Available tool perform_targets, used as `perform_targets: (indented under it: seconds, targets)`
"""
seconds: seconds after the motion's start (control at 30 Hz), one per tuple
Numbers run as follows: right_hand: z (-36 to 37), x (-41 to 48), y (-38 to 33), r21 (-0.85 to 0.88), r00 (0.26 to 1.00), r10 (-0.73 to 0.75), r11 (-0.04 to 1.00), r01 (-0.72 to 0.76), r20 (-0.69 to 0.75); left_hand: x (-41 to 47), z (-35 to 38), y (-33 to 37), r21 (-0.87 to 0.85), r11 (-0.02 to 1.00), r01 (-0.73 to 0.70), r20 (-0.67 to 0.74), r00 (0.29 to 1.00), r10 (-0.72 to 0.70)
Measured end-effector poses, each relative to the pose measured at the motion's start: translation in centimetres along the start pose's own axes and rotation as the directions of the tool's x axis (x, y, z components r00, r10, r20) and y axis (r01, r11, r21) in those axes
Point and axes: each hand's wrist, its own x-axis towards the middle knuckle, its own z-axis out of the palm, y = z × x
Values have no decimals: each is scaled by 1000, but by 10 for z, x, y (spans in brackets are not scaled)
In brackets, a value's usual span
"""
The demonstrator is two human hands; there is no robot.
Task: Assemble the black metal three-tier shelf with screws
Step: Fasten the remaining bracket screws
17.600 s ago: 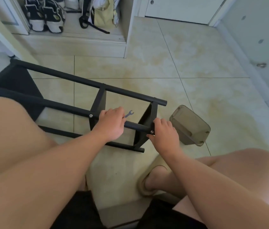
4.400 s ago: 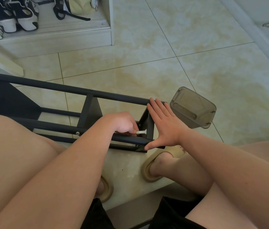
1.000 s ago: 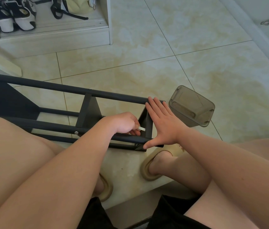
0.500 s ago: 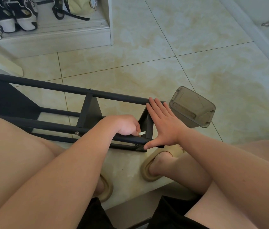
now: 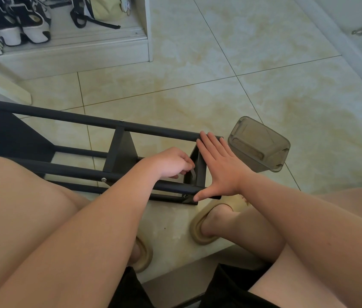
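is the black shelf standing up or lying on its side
Lying on its side: the shelf has long posts level along the floor, tiers on edge.

Shelf frame is looking matte black, the little wrench is glinting silver, floor tiles are showing cream with yellowish marbling, the box is reading smoky grey-brown, slippers are looking tan.

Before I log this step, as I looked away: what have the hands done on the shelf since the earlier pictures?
The right hand let go of the near rail and now presses flat on the end of the shelf. The left hand moved off the rail into the frame; its wrench swung from level to pointing down. The shelf, on its side, and the plastic box stayed put.
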Motion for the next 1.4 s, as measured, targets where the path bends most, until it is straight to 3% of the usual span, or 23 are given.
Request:
perform_targets:
  seconds: [0.13,0.43,0.73,0.9,1.4]
  targets:
    - [0,0,0,1,1000,-1,1000,1,-2,9,9,-2,-237,968,84,-45,994,-97]
    - [1,1,0,0,1000,-1,1000,1,1,14,17,1,-332,941,70,-180,974,-136]
    - [1,1,1,7,1000,-5,1000,5,-4,15,19,1,-382,919,96,-132,979,-157]
    - [2,1,1,11,1000,-9,1000,10,-7,12,15,1,-319,940,122,-88,984,-157]
    - [2,1,1,19,1000,-8,1000,8,1,13,16,5,-332,903,273,-14,956,-295]
